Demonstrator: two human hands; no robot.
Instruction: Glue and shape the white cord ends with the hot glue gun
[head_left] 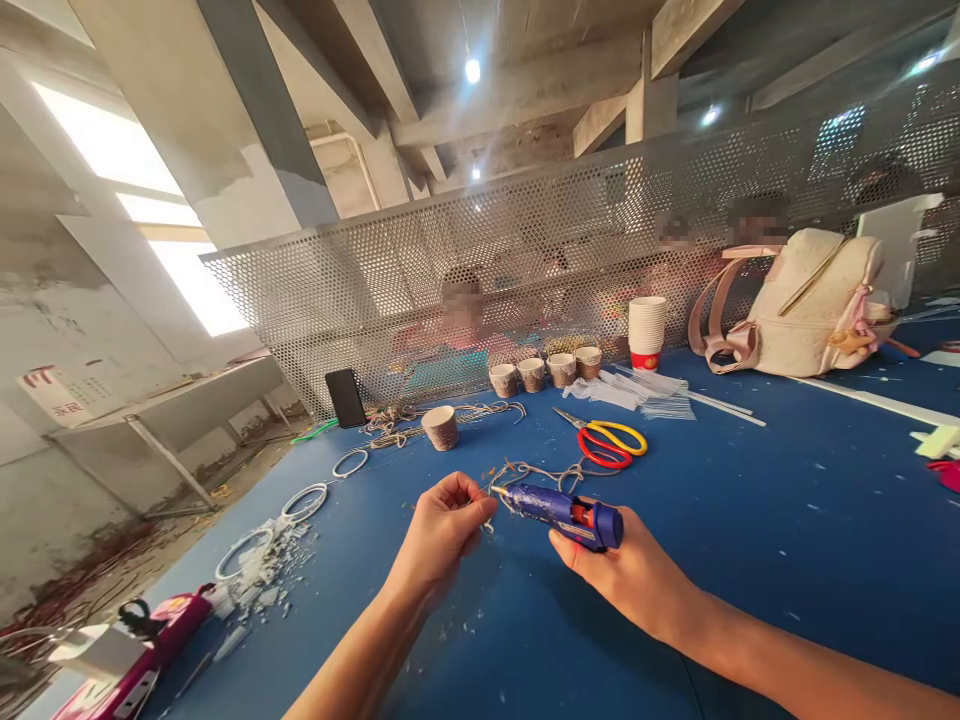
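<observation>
My right hand (630, 570) is wrapped round a blue hot glue gun (555, 510), its nozzle pointing left. Just left of the nozzle, my left hand (444, 522) is closed in a pinch on a thin cord, of which a short end (489, 526) shows below the fingertips. Whether the nozzle touches the cord I cannot tell. Behind the glue gun lies a loose tangle of grey-brown cord (547, 472). Scissors (611, 443) with one red and one yellow handle rest beyond it. Farther back on the left stands a small cup wrapped in cord (440, 428).
Several wrapped cups (532, 374) line the perforated metal divider (360, 290), beside clear glue sticks (660, 395) and stacked paper cups (647, 330). A backpack (802, 310) sits back right. At left are a phone (346, 398), white rings (305, 502), glue scraps and a power strip (169, 630). People sit behind the divider.
</observation>
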